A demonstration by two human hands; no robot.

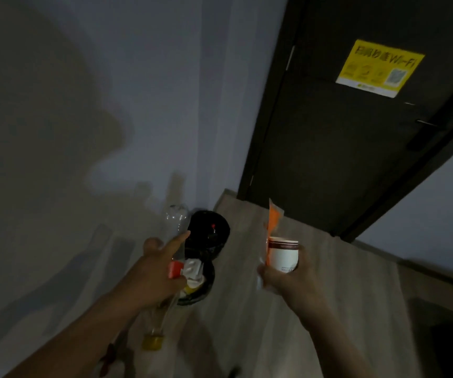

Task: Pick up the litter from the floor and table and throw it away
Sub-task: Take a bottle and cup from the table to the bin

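Dim hallway, bin [211, 241] at the floor's edge: my left hand [156, 279] grips bottles [175, 219], right hand [285, 282] grips a cup [284, 255], I'd dump both next.

Two bottles [176, 218] [156, 321], one cup [284, 255], one bin [211, 237]

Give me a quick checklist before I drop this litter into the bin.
1. Bin lid open: ok.
2. Left hand gripping the clear bottles: ok.
3. Right hand gripping the paper cup and orange wrapper: ok.
4. Left hand lined up over the bin: cannot tell.
5. Right hand over the bin: not ok, it is off to the right, above the floor.
6. Room left inside the bin: cannot tell, too dark.
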